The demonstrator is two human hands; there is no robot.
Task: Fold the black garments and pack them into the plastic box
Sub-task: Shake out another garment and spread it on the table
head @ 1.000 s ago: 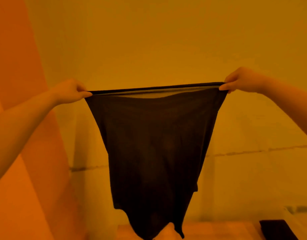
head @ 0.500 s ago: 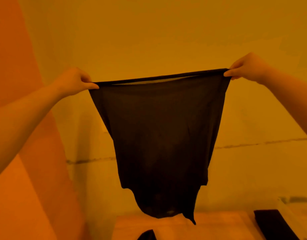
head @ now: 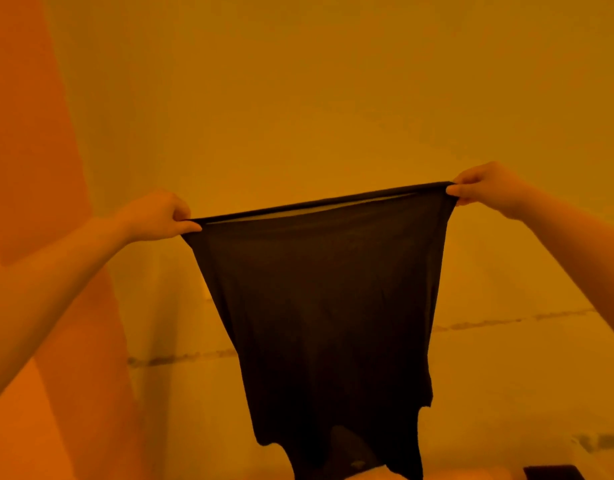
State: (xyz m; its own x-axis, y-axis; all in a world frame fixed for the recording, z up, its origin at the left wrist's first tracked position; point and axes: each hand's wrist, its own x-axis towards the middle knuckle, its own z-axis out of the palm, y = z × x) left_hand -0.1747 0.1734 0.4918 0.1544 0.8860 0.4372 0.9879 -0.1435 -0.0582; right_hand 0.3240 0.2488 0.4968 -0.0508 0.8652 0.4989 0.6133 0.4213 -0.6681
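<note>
Garment: black, thin, one piece, held up in the air in front of a far wall, hanging free below its top hem.

Risks, as judged:
- Slip at one corner. The hem is stretched taut between two small pinches; if either pinch gives, that side would drop and the cloth would swing to the other hand and bunch.
- Uneven lay-down. The hem runs at a slant, right end higher than left, so the cloth could land skewed and any fold made on it would come out crooked.
- Ragged lower edge. The bottom hangs in uneven points, the lowest near the bottom of the view; it could crumple under the rest when lowered.
- Hem layers part slightly along the top, showing a pale slit; the layers may shift against each other during folding.

Position relative to hands:
- Left hand: at the left end of the hem, fingers curled, thumb and fingers pinching the corner.
- Right hand: at the right end, higher, likewise pinching its corner.
- Garment body hangs between and below both hands, narrowing downward.

Also present: dark item, bottom right, partly cut off; identity unclear. Box not seen.
</note>
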